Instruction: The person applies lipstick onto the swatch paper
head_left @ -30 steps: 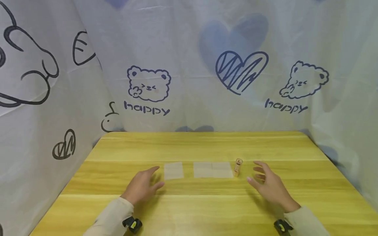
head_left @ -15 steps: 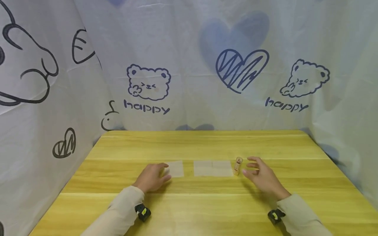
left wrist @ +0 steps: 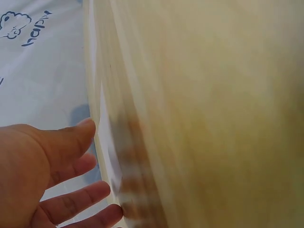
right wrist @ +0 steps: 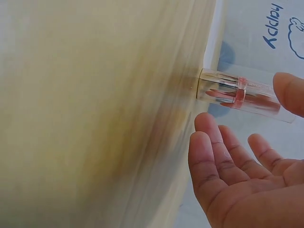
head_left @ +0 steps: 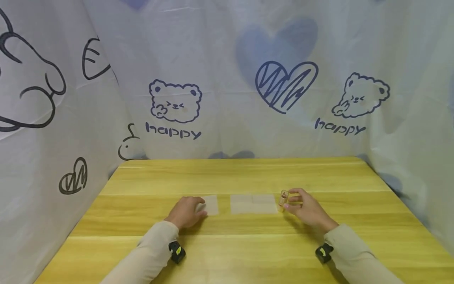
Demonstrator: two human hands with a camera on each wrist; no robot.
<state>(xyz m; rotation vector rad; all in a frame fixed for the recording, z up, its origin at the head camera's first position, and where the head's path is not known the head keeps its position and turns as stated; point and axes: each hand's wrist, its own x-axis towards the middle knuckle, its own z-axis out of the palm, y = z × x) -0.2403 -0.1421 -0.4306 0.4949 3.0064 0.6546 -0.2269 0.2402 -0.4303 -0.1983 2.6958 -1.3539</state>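
A clear lipstick tube [head_left: 283, 197] with a pinkish inside stands upright on the table, just right of two adjoining white paper squares [head_left: 253, 204]. My right hand [head_left: 309, 211] is beside the tube, thumb and fingers spread around its right side. In the right wrist view the thumb overlaps the upper end of the lipstick tube [right wrist: 244, 95], while the other fingers are apart from it; whether the thumb touches cannot be told. My left hand [head_left: 186, 212] is over the left edge of a separate white paper square [head_left: 212, 205], its fingers loosely bent and partly covering it.
The wood-grain table [head_left: 227, 252] reaches back to a white curtain [head_left: 220, 118] printed with bears and hearts. More curtain hangs along both sides. A small black camera sits on each wrist, over beige sleeves.
My left hand has moved right, onto the edge of the single paper square. My right hand has moved left, up to the lipstick tube. Tube and papers stay in place.
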